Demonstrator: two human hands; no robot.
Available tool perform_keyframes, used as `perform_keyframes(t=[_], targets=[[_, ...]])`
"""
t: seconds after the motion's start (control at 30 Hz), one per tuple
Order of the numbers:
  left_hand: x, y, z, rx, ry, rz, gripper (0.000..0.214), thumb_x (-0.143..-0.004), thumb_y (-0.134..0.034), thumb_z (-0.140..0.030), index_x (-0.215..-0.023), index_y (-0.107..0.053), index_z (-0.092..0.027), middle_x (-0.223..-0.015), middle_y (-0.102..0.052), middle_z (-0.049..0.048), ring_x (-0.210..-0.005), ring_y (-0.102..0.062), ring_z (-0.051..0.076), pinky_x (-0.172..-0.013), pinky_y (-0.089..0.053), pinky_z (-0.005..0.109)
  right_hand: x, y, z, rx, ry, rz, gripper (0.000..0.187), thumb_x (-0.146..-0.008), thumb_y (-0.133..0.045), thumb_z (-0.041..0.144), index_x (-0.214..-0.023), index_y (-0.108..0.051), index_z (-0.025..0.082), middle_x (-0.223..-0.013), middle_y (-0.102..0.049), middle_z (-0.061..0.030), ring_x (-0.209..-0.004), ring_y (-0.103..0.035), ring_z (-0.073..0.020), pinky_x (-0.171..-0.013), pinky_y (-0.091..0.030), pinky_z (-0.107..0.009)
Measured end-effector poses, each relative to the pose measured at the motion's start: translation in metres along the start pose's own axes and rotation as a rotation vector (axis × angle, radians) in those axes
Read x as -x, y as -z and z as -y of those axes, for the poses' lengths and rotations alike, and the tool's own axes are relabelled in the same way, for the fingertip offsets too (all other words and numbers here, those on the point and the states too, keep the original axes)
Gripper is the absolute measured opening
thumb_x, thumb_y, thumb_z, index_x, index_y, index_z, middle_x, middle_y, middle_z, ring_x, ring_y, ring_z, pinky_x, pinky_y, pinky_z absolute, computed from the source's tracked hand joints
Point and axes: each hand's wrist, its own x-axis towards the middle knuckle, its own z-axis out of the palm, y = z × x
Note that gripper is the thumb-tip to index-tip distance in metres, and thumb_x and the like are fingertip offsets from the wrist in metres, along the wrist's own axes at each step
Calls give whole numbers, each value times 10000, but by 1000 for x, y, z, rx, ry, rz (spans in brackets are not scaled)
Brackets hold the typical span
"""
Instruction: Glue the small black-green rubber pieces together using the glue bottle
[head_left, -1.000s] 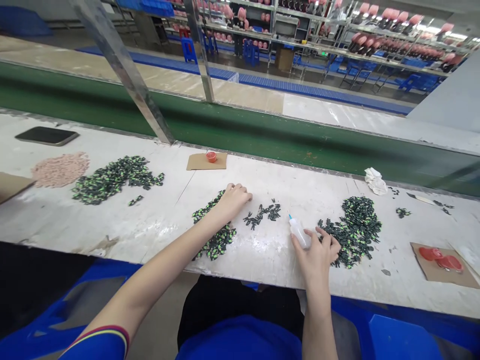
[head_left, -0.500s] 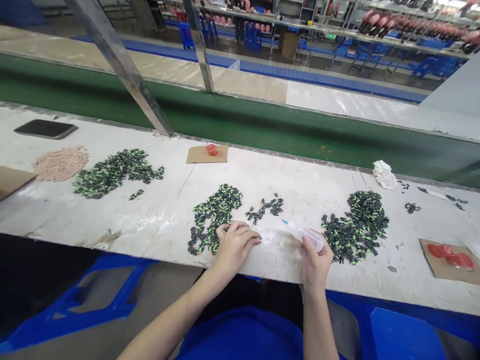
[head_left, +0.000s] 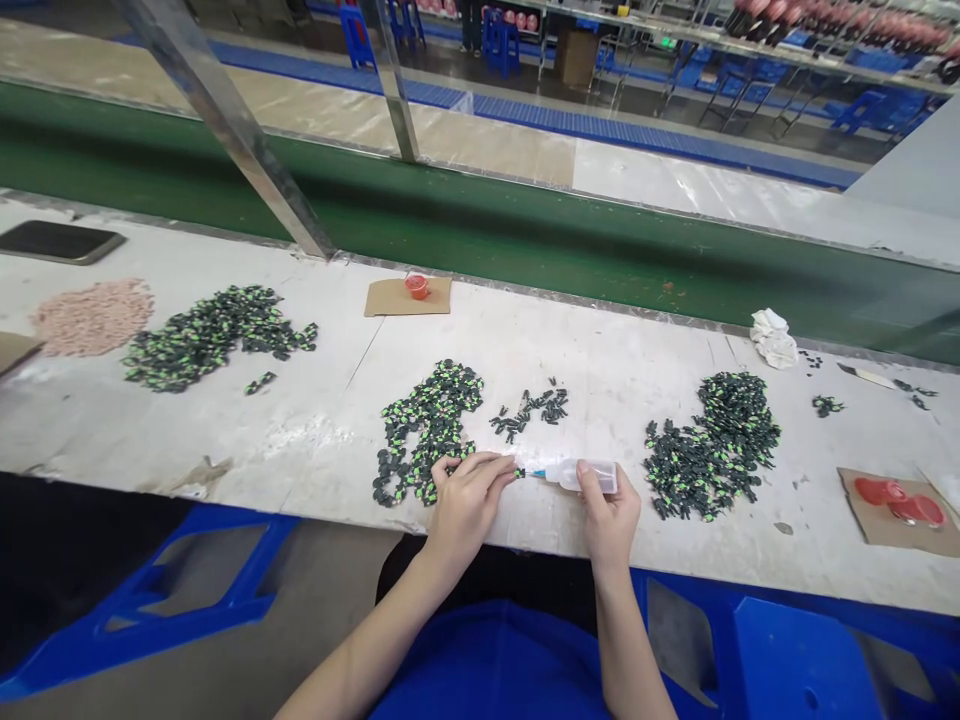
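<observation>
Near the front edge of the white bench (head_left: pixel 300 440), the left hand (head_left: pixel 466 497) pinches a small dark piece (head_left: pixel 520 472) between its fingertips, beside a pile of black-and-green pieces (head_left: pixel 442 400). The right hand (head_left: pixel 613 508) grips a translucent squeeze bottle (head_left: pixel 564 474), tilted nearly level, its blue nozzle (head_left: pixel 538 473) pointing at that piece; whether they touch I cannot tell. Beyond them lie loose dark slivers (head_left: pixel 551 406); another dark pile (head_left: pixel 739 430) sits to the right. Any lettering on the bottle is too small to read.

Blue stools (head_left: pixel 501 42) stand on the dark floor (head_left: pixel 450 68) near a brown box (head_left: pixel 577 57).
</observation>
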Motion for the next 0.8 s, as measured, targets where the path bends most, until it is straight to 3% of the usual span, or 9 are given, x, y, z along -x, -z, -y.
perform_keyframes(t=[0.37,0.8], targets=[[1,0,-3,-43,-25,-33,133,-937,-527,-219,-893,-652,-235,-885,-763,-1,-819,-693,174,-813,-276,386,0,-2,0,9,-49,57,406,-731,-663,553,-647,-531,178,-555,-535,25,-530,-473,-128,-499,-393,-238],[1,0,-5,-26,5,-32,140,-922,-542,-219,-855,-662,-243,-869,-763,-6,-805,-691,181,-845,-270,391,0,-3,0,-16,-66,18,410,-704,-676,555,-635,-529,179,-554,-497,33,-531,-447,-121,-503,-399,-237]])
